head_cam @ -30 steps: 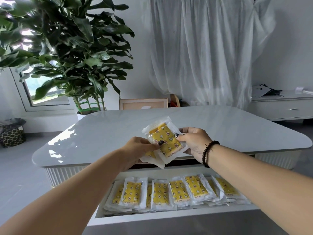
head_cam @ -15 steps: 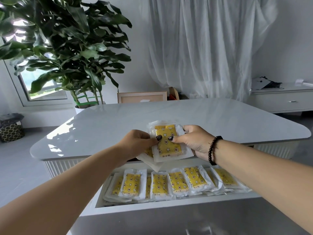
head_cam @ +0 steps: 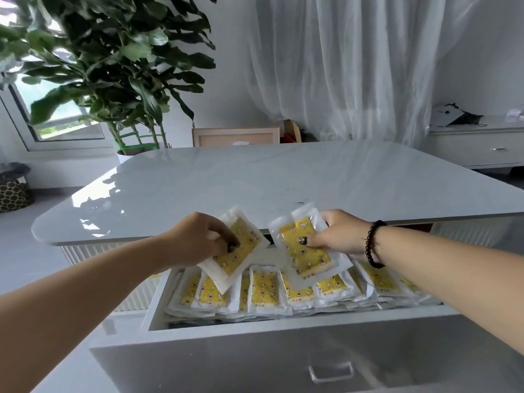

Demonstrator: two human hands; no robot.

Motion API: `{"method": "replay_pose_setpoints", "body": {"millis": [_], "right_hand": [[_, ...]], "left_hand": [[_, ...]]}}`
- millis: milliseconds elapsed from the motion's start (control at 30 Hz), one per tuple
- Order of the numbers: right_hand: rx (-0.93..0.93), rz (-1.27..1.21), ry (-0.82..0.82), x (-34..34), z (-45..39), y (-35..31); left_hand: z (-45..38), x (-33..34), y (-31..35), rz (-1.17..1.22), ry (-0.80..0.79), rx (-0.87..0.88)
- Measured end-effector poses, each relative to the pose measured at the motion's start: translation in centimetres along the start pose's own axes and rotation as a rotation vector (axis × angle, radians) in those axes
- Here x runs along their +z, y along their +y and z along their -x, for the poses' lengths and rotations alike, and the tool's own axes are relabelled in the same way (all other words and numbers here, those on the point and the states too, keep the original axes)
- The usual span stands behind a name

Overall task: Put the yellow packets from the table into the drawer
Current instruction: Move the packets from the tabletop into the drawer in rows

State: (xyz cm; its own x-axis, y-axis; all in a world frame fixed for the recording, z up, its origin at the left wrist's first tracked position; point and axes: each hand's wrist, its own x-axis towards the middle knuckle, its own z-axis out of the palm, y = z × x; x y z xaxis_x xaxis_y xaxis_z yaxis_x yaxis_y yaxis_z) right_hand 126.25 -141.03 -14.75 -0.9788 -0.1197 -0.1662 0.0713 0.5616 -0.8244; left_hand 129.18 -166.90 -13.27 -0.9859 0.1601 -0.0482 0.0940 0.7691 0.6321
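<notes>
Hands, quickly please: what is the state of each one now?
Left hand: holding yellow plastic packets.
Right hand: holding another yellow plastic packet.

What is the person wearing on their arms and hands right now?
Both forearms are bare, no sleeves in view. The right hand has a black beaded bracelet at the wrist. Dark polish shows on the thumbnails of the left hand and the right.

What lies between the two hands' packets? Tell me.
In the head view, no object: between the left hand's packets and the right hand's packets only the table's front edge and the dark drawer opening behind show.
</notes>
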Motion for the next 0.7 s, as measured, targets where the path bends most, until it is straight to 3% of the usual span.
{"method": "replay_pose_setpoints", "body": {"millis": [67, 167, 300, 500, 700], "right_hand": [[0.075, 0.271, -0.035, 0.6, -0.3, 1.2], [0.166, 0.423, -0.057, 2.4, -1.9, 3.5], [0.276, 0.491, -0.08, 4.5, -3.4, 3.3], [0.284, 0.55, -0.097, 7.5, -5.2, 3.0], [0.312, 0.458, 0.004, 9.0, -6.8, 4.0]], "left_hand": [[-0.3, -0.5, -0.7, -0.051, 0.02, 0.008], [-0.8, -1.0, -1.5, -0.118, 0.034, 0.028], [-1.2, -0.8, -2.1, -0.209, -0.009, 0.037], [-1.6, -0.8, -2.7, -0.271, -0.055, 0.049], [-1.4, -1.1, -3.9, -0.309, -0.08, 0.013]]}}
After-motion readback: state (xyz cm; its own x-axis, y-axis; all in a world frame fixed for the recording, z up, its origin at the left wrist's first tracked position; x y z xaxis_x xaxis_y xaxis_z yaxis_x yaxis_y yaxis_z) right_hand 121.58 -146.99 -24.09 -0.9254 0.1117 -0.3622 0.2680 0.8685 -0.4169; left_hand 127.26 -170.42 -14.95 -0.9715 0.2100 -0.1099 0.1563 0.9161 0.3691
